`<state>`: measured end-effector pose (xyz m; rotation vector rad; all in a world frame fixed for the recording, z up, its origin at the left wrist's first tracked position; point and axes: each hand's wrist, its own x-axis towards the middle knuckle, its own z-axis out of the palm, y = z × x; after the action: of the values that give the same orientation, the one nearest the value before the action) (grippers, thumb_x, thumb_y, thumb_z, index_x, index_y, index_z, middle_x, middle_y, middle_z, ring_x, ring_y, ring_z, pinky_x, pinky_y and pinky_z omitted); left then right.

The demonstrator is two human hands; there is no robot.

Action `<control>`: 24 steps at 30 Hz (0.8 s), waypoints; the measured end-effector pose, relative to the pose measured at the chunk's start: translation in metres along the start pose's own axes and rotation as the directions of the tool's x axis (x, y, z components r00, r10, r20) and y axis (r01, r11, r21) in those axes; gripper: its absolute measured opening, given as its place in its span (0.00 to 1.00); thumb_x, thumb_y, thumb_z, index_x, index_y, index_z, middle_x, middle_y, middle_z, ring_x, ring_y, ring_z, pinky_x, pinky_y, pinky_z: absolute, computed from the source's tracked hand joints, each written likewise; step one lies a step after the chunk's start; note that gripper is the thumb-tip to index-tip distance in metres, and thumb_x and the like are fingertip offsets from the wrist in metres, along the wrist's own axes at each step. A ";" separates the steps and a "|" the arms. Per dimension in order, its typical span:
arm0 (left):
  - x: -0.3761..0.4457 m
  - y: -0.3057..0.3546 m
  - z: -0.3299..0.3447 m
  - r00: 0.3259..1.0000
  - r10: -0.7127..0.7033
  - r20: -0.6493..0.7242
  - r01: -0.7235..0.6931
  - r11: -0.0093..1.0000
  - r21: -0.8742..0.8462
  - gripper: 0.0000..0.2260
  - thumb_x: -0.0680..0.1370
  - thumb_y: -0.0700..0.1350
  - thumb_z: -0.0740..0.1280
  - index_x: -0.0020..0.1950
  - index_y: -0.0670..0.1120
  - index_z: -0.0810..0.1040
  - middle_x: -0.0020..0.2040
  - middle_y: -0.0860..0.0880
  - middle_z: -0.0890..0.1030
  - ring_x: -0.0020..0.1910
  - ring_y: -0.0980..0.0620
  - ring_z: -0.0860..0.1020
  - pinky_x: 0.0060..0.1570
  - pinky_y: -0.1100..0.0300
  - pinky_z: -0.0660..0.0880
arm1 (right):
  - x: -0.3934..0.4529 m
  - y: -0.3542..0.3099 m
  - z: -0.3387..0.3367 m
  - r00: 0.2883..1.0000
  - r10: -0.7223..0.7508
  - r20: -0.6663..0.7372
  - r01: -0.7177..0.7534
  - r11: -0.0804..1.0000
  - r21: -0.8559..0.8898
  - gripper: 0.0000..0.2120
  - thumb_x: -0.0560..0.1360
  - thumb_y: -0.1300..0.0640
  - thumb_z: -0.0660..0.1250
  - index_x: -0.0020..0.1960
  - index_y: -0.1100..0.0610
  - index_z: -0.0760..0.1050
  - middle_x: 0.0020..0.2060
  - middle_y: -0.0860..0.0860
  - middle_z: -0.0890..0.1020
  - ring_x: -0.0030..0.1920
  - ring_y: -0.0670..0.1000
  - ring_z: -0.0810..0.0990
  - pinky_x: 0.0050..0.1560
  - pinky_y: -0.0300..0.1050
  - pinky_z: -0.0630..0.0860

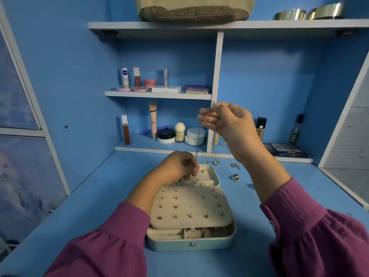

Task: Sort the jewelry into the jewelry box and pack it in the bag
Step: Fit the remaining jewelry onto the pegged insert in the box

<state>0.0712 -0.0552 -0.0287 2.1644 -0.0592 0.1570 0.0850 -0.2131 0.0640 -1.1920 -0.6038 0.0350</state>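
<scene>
Necklace: thin chain point(198, 136) strung taut between my two sets of fingers, top end high, bottom end down at the box.
Right fingers: my right hand point(227, 122) is raised, fingers point(207, 116) curled and pinching the chain's upper end.
Left fingers: my left hand point(177, 164) is low, fingers curled round the chain's lower end, its pendant point(196, 179) dangling just under them over the far compartments.
Jewelry box: teal jewelry box point(191, 243) sits open on the counter point(99, 196), directly below my left fingers.
Done so far: stud earrings dot the cream earring panel point(189, 206), nearer me than my left fingers; more pieces lie in the front tray under it.
In hand now: I judge I'm lowering this necklace into the box, not yet released.
Still loose: rings point(211, 162), a sparkly cluster point(234, 166) and a dark-stone ring point(235, 177) wait on the counter, right of my left fingers and below my right.
Bag: what looks like a bag point(195, 9) rests on the top shelf, above my right fingers; packing not started.
Progress: roughly midway, by my reckoning.
</scene>
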 end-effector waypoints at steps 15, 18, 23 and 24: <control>-0.002 0.001 0.000 0.997 -0.065 0.041 0.046 0.929 0.367 0.13 0.75 0.35 0.63 0.43 0.49 0.84 0.44 0.54 0.78 0.46 0.54 0.77 0.51 0.59 0.75 | -0.006 0.074 -0.039 0.970 0.243 -0.006 -0.233 0.926 -0.298 0.08 0.80 0.63 0.58 0.44 0.64 0.72 0.40 0.58 0.83 0.38 0.50 0.84 0.43 0.42 0.82; -0.003 0.003 -0.001 0.997 -0.070 0.021 0.060 0.950 0.306 0.11 0.75 0.36 0.64 0.43 0.47 0.84 0.41 0.56 0.78 0.41 0.59 0.75 0.45 0.65 0.72 | -0.010 0.079 -0.043 0.961 0.275 0.007 -0.261 0.920 -0.294 0.07 0.80 0.63 0.59 0.45 0.65 0.72 0.39 0.58 0.83 0.37 0.50 0.84 0.42 0.43 0.82; -0.002 0.006 -0.003 0.992 0.006 -0.128 -0.001 0.999 0.040 0.08 0.73 0.41 0.73 0.52 0.46 0.83 0.47 0.53 0.82 0.42 0.59 0.76 0.44 0.65 0.72 | -0.013 0.084 -0.042 0.956 0.286 0.062 -0.252 0.914 -0.318 0.07 0.79 0.64 0.61 0.44 0.63 0.75 0.39 0.58 0.83 0.38 0.51 0.83 0.42 0.42 0.81; -0.002 0.007 -0.003 0.988 0.019 -0.151 -0.020 1.000 -0.004 0.07 0.72 0.42 0.74 0.49 0.47 0.84 0.46 0.53 0.83 0.43 0.57 0.78 0.46 0.64 0.73 | -0.013 0.085 -0.041 0.957 0.282 0.067 -0.246 0.913 -0.324 0.07 0.79 0.64 0.62 0.43 0.62 0.76 0.38 0.57 0.82 0.38 0.50 0.82 0.42 0.42 0.81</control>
<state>0.0679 -0.0563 -0.0214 2.1400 0.0058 0.3307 0.1167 -0.2197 -0.0259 -1.5849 -0.5549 0.2459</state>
